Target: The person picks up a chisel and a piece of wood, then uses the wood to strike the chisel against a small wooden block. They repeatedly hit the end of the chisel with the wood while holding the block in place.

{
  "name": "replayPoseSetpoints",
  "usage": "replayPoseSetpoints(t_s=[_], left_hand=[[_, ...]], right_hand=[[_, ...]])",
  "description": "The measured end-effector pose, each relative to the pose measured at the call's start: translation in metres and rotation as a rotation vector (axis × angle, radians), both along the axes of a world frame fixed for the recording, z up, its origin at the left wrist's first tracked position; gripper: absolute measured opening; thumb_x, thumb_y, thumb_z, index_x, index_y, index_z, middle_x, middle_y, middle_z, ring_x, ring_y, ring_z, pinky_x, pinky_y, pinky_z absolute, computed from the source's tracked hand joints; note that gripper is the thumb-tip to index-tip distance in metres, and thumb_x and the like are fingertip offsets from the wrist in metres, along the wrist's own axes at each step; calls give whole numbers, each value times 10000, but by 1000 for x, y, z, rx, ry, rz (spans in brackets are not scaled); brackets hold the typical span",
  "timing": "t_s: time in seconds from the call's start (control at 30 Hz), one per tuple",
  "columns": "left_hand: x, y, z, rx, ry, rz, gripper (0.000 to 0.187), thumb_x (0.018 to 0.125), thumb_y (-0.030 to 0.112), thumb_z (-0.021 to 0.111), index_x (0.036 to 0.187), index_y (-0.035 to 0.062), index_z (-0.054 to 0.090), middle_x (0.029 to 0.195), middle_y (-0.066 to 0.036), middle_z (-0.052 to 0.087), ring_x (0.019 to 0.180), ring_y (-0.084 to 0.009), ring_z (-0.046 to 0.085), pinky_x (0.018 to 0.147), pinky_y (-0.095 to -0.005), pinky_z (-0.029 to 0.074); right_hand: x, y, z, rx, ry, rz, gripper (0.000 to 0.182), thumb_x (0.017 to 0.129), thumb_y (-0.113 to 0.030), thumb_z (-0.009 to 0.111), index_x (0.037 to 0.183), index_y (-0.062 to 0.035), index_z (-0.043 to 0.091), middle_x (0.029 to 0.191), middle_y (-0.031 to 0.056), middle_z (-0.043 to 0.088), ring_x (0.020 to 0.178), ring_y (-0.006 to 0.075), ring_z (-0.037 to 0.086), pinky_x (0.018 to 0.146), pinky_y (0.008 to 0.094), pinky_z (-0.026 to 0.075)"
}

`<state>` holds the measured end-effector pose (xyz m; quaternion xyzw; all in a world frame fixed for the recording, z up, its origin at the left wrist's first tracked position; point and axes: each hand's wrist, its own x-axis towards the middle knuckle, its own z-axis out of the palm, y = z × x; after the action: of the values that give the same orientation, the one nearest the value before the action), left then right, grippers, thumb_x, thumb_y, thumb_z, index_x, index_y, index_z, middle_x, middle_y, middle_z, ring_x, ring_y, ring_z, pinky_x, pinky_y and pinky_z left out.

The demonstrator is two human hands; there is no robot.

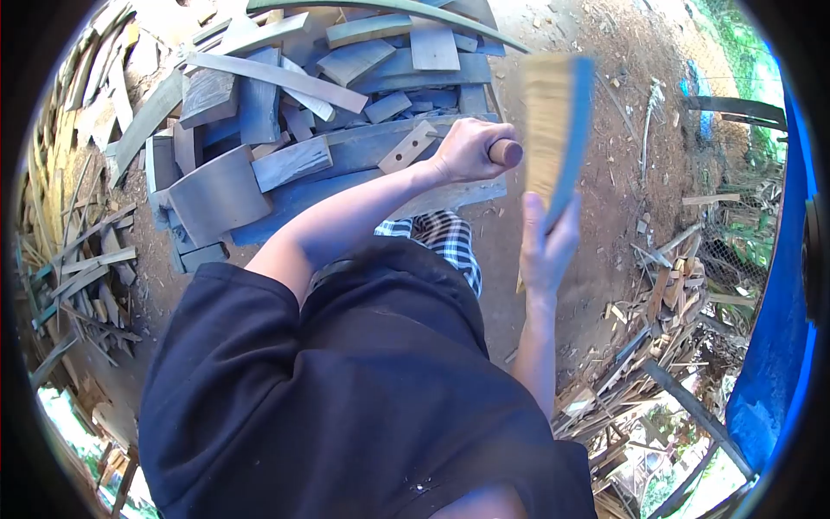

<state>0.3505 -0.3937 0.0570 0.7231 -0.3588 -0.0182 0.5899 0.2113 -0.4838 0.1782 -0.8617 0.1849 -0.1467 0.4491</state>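
My left hand (471, 151) is closed in a fist round a round wooden handle (506, 153), whose blunt end points to the right. The rest of that tool is hidden behind the fist and wrist. Just left of the wrist, a flat pale piece with dark holes (408, 147) overlaps the wood-covered bench. On the right, my right hand (549, 246) grips the lower end of a curved wooden plank (551, 130), thumb along its face. The plank stands up from the hand, slightly blurred, with a tan face and a bluish edge, apart from my left hand.
A bench (346, 156) ahead carries a heap of cut wood blocks (354, 60) and slats. Scrap wood (95, 268) lies at left, and more offcuts (674, 290) are piled at right. Wood chips cover the dirt floor (622, 112). A blue tarp (769, 363) hangs at far right.
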Motion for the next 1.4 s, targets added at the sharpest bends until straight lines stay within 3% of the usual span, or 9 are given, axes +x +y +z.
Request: replayPoseSetpoints(t_s=[0.13, 0.27, 0.47, 0.6, 0.83, 1.03, 1.13, 1.2, 1.4], left_hand=[[-2, 5, 1, 77, 38, 4, 240, 674, 223, 752, 845, 94, 644, 743, -135, 662, 733, -341, 669, 673, -423, 537], [-1, 3, 0, -32, -14, -5, 221, 677, 216, 748, 824, 95, 638, 730, -133, 656, 731, -348, 664, 666, -430, 531], [-2, 6, 3, 46, 52, 7, 226, 699, 202, 744, 856, 92, 624, 738, -128, 649, 725, -337, 665, 656, -414, 527], [5, 3, -4, -27, -40, -6, 257, 695, 220, 756, 901, 100, 660, 767, -143, 667, 746, -344, 670, 671, -412, 534], [25, 11, 3, -79, 171, 104, 254, 794, 256, 780, 842, 36, 661, 746, -79, 693, 675, -104, 650, 620, -299, 527], [76, 41, 0, -360, 544, 311, 263, 865, 275, 749, 714, 91, 637, 568, 15, 566, 509, -50, 510, 474, -212, 366], [87, 55, -1, -515, 720, 566, 291, 858, 283, 753, 728, 84, 587, 573, -2, 554, 494, -83, 520, 490, -247, 426], [90, 64, -5, -663, 719, 646, 307, 856, 303, 756, 782, 86, 553, 570, -7, 536, 482, -100, 516, 507, -258, 449], [82, 86, -12, -552, 680, 606, 435, 861, 132, 675, 1145, 60, 354, 890, -82, 531, 731, -167, 581, 691, -322, 531]], right_hand=[[-2, 8, -13, -87, -288, -80, 380, 917, -317, 657, 1047, 6, 503, 793, 138, 663, 691, 221, 678, 593, 353, 506], [-1, -2, -16, 23, 212, 37, 342, 943, -299, 593, 1094, 1, 531, 888, 139, 597, 774, 188, 599, 689, 338, 480], [-8, -1, -12, -36, -311, -120, 426, 926, -360, 640, 1061, 6, 471, 711, 173, 648, 666, 294, 694, 562, 420, 499], [-2, -8, -23, -41, 120, 101, 382, 931, -338, 635, 1032, 0, 487, 751, 184, 668, 701, 348, 695, 590, 417, 510], [-26, -8, -33, 12, 99, -9, 387, 938, -373, 629, 1010, -9, 517, 738, 154, 659, 684, 307, 689, 594, 395, 506], [-48, -8, -51, 35, 182, -43, 425, 937, -406, 623, 1002, -1, 511, 749, 163, 652, 710, 307, 688, 615, 398, 506], [-52, -6, -55, 71, 196, -86, 406, 950, -398, 603, 1034, -6, 542, 755, 68, 601, 675, 143, 575, 631, 316, 466], [-52, -7, -57, 61, 173, -95, 430, 942, -411, 615, 1006, 2, 516, 768, 165, 658, 707, 303, 683, 626, 394, 505], [-45, -10, -56, 68, 179, -105, 433, 944, -420, 610, 1011, -2, 521, 777, 150, 662, 706, 276, 679, 628, 388, 506]])
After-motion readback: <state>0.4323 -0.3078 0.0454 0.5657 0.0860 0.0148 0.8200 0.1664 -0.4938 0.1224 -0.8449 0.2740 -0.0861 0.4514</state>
